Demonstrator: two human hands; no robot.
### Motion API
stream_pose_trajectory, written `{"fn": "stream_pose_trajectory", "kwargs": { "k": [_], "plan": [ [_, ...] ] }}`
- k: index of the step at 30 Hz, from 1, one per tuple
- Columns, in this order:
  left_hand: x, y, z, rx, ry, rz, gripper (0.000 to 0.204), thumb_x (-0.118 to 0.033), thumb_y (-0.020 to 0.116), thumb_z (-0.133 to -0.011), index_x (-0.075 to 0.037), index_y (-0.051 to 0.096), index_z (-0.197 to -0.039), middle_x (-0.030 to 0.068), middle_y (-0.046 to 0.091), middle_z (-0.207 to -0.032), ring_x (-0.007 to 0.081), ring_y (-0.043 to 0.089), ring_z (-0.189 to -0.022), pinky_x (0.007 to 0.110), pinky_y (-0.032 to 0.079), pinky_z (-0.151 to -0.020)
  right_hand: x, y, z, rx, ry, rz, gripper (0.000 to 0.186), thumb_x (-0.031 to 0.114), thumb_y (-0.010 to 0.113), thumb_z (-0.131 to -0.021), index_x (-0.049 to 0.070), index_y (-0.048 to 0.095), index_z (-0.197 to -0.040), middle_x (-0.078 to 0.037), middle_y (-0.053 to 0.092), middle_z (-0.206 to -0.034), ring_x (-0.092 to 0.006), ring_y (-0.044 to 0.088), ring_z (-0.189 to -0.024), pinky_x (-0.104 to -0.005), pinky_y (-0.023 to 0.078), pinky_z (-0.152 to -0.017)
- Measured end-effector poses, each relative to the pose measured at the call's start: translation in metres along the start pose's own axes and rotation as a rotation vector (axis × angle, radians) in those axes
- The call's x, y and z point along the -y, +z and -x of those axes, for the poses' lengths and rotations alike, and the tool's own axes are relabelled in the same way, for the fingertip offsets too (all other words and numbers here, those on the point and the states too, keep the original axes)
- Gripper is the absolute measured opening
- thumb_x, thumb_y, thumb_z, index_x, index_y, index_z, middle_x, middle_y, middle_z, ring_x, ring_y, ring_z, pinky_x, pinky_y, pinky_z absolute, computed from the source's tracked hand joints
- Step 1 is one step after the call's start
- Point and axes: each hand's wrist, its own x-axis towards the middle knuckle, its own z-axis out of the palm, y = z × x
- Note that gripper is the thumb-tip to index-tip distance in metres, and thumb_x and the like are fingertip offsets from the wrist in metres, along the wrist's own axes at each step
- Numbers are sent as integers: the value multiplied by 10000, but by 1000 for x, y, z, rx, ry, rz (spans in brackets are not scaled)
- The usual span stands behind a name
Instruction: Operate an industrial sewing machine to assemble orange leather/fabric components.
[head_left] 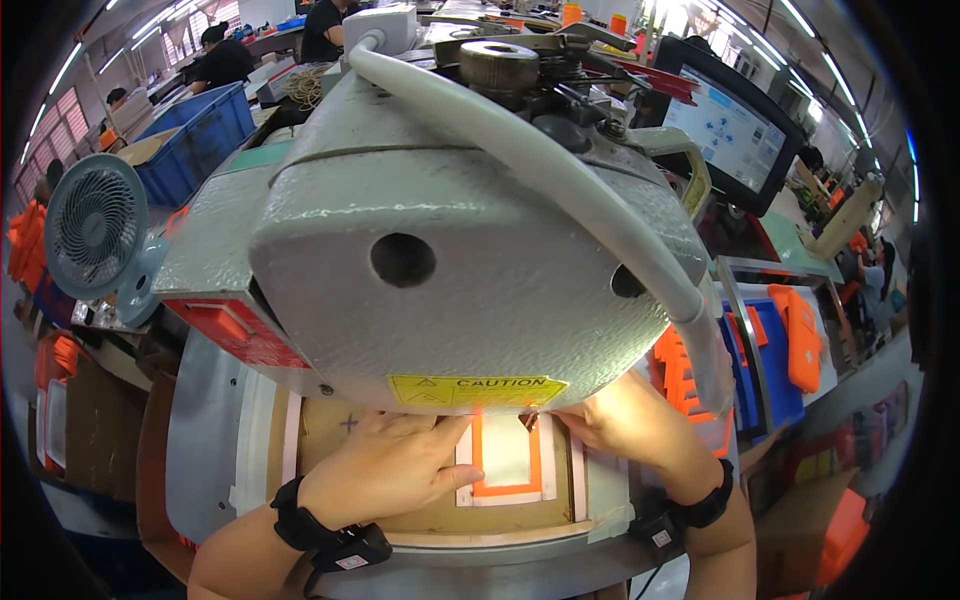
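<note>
Orange trim frames the one workpiece (507, 452) in hand: a pale, flat rectangular panel with a bright orange border down its left side and along its lower edge, lying low in the centre of the frame inside a pale wooden template (420, 522) on the machine's tabletop (205, 430). Its upper edge disappears under the big grey head of an industrial sewing machine (450, 240), which fills the middle of the frame and carries a single yellow warning label on its lower lip.

Two hands work at it. The left hand (395, 468), lower centre-left, lies flat and open, palm down, fingers spread and pressing on the template with the fingertips touching the panel's left border; it grips nothing. The right hand (610, 420), lower centre-right, rests beside the panel's upper right corner with its fingers reaching under the machine head; whether they pinch the corner or only press on it cannot be told. Each wrist wears one black strap.

At the right of the frame a blue bin (765, 385) holds a stack of orange pieces (800, 335). One small grey fan (95, 228) stands at the left edge, one blue crate (205, 135) sits in the upper left, and one monitor (735, 130) is tilted at the upper right. People work at benches in the far upper left.
</note>
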Motion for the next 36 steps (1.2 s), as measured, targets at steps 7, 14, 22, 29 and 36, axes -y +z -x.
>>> {"fn": "stream_pose_trajectory", "kwargs": {
  "k": [7,14,22,29,36],
  "plan": [
    [8,13,2,-136,92,-19,587,-491,537,-961,-66,518,-1364,161,665,-1081,347,638,-1043,551,437,-890,9,11,-1,-31,52,19,214,12,682,-794,18,673,-1008,-174,662,-956,-356,642,-886,-447,513,-751],
    [3,4,3,-12,43,6,718,-508,520,-968,-97,335,-1527,292,467,-1390,484,412,-1295,587,264,-1109,-11,11,-3,-75,-303,104,285,0,686,-784,37,698,-1067,-190,664,-1001,-378,639,-943,-449,507,-837],
    [3,5,10,-150,167,-147,625,-334,665,-873,-96,488,-1424,224,448,-1411,445,404,-1319,591,320,-1071,-4,23,1,15,-100,134,209,212,770,-720,24,710,-790,-101,672,-926,-321,632,-948,-453,477,-856],
    [-20,5,36,-121,386,-160,556,-109,656,-781,-129,595,-1333,186,530,-1268,318,488,-1274,581,348,-1073,28,3,6,141,-185,278,406,288,794,-700,-5,708,-967,-89,651,-1041,-288,558,-1128,-511,352,-1035],
    [-22,5,37,-142,377,-156,484,-90,648,-762,-97,657,-1245,130,554,-1256,290,560,-1207,626,335,-1075,38,3,14,177,-115,307,494,288,794,-712,-46,665,-1054,-126,593,-1146,-304,539,-1163,-511,371,-1016]
  ]
}}
